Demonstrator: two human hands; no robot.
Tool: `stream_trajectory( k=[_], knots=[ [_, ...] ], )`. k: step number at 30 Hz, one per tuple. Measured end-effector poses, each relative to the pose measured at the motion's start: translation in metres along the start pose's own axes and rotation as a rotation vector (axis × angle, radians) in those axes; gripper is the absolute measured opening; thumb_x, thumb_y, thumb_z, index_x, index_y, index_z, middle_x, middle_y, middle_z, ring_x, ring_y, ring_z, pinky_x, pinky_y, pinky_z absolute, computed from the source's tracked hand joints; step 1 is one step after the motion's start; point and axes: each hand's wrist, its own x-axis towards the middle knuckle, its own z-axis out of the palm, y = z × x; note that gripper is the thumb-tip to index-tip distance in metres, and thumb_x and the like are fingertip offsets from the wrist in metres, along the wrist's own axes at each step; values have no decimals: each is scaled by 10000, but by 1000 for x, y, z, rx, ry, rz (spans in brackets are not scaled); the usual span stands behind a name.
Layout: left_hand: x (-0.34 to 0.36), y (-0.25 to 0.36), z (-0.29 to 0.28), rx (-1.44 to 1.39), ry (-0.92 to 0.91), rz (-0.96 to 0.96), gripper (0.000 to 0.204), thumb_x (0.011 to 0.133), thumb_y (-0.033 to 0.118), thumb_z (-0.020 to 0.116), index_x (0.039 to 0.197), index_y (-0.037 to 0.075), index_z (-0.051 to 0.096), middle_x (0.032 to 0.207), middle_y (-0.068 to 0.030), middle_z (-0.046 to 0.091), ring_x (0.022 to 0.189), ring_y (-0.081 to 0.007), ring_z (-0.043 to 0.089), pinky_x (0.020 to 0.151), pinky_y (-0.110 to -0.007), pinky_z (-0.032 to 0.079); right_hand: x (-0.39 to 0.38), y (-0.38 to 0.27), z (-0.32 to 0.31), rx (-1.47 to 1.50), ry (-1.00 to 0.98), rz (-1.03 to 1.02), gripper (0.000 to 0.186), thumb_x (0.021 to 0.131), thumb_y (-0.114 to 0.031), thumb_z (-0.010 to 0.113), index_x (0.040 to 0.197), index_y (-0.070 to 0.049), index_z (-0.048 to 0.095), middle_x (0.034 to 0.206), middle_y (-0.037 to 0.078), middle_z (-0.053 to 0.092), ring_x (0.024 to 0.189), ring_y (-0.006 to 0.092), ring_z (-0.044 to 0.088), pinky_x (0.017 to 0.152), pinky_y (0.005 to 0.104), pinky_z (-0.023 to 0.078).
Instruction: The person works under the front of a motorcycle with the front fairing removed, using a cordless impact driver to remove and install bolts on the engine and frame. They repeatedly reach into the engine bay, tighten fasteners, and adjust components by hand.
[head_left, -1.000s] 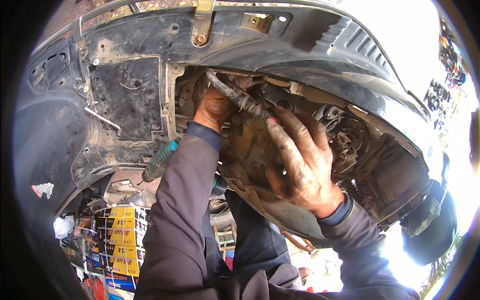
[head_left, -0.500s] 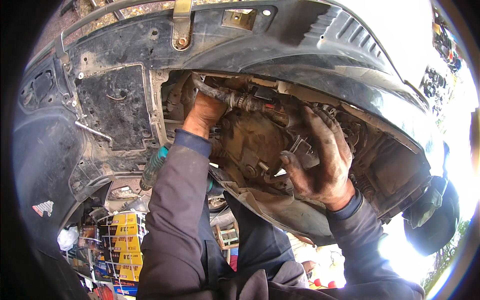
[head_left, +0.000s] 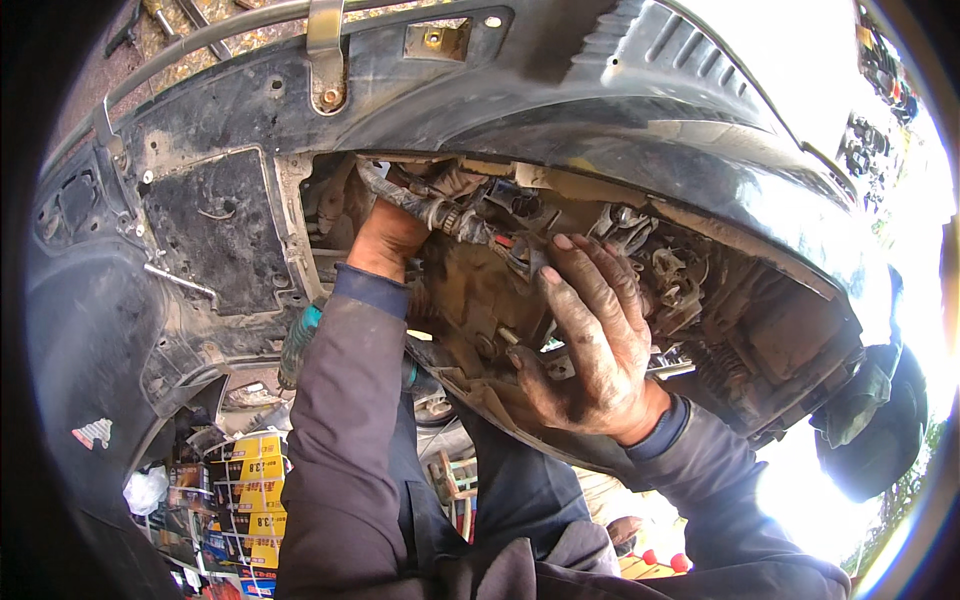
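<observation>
My left hand (head_left: 388,240) reaches into an opening in a vehicle's dark body panel. Its fingers are hidden behind a dirty wrapped wiring harness (head_left: 440,213), so I cannot tell what they touch. My right hand (head_left: 598,345), blackened with grime, is open with its fingers stretched out over the right part of the opening. Its fingertips lie near the harness's end, where a bit of red (head_left: 503,241) shows. A rusty round housing (head_left: 462,278) sits between the two hands, with a short metal stud (head_left: 508,336) by my right thumb.
A teal power tool (head_left: 299,345) is partly hidden behind my left sleeve. A thin metal rod (head_left: 180,279) lies on the panel at left. Yellow and black boxes (head_left: 250,480) are stacked low at left. Metal linkage parts (head_left: 672,275) fill the opening's right side.
My right hand has moved left, toward the harness's end, uncovering metal parts on the right. My left hand stays behind the harness. The whole view has shifted slightly.
</observation>
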Motion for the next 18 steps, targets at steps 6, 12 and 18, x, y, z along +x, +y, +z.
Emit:
stream_trajectory(
  k=[6, 12, 18],
  knots=[
    [-2, -13, -22, -100, 4, 89, 402, 1030, 345, 485, 1276, 38, 568, 1235, -103, 635, 1094, -229, 631, 969, -377, 524, -1, 2, 5, -3, 33, 6, 694, 630, -126, 761, 1263, 81, 568, 1276, 325, 571, 1164, 473, 584, 1034, 556, 410],
    [1, -5, -19, 271, -117, 117, 416, 1027, 361, 489, 1265, 30, 572, 1219, -118, 645, 1099, -240, 629, 978, -379, 517, 1, 2, 8, 1, 78, 14, 695, 611, -105, 754, 1256, 80, 570, 1265, 318, 578, 1143, 462, 595, 1011, 553, 425],
    [-2, -2, -23, 1274, -138, 146, 352, 1036, 253, 473, 1299, 31, 550, 1254, -110, 624, 1136, -226, 604, 1011, -370, 495, 3, 5, 9, 25, 109, 27, 645, 618, -68, 726, 1239, 40, 592, 1252, 263, 592, 1117, 416, 596, 990, 530, 450]
  ],
)
